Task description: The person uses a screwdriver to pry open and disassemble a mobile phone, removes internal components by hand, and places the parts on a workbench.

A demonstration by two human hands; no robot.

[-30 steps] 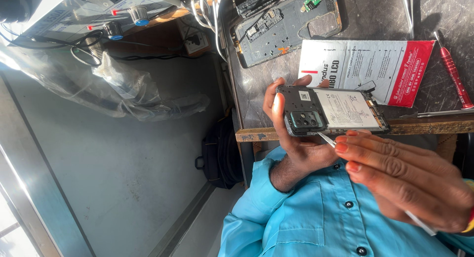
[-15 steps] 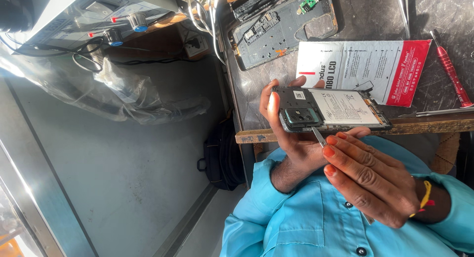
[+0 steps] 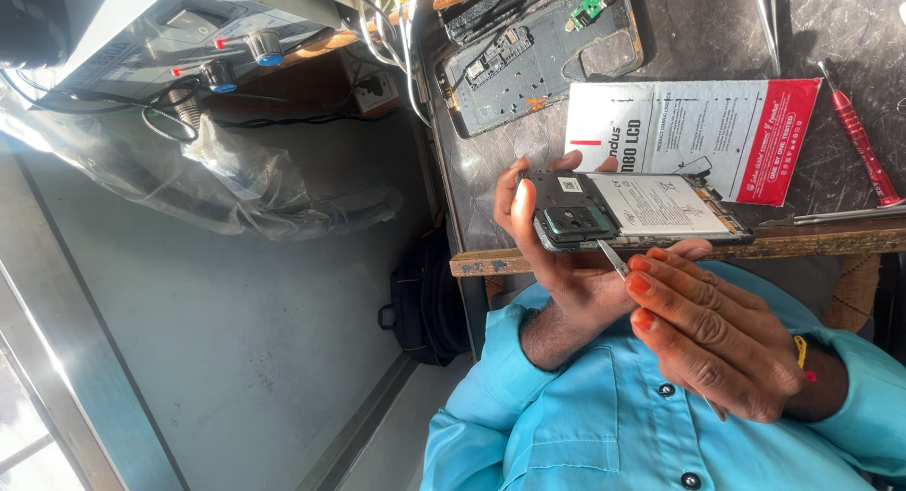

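Since the earlier frame, the right hand (image 3: 722, 335) has slid its tweezers (image 3: 613, 261) closer under the opened phone (image 3: 634, 211), which the left hand (image 3: 557, 255) clasps above the counter (image 3: 679, 257) edge. Slipping tips could scratch the exposed board.

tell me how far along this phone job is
Done: the phone is open, its back off and battery showing. In hand: the left hand grips it while the right hand holds tweezers at its edge. Left: likely everything after, since the white and red packet lies on the table and nothing is closed up.
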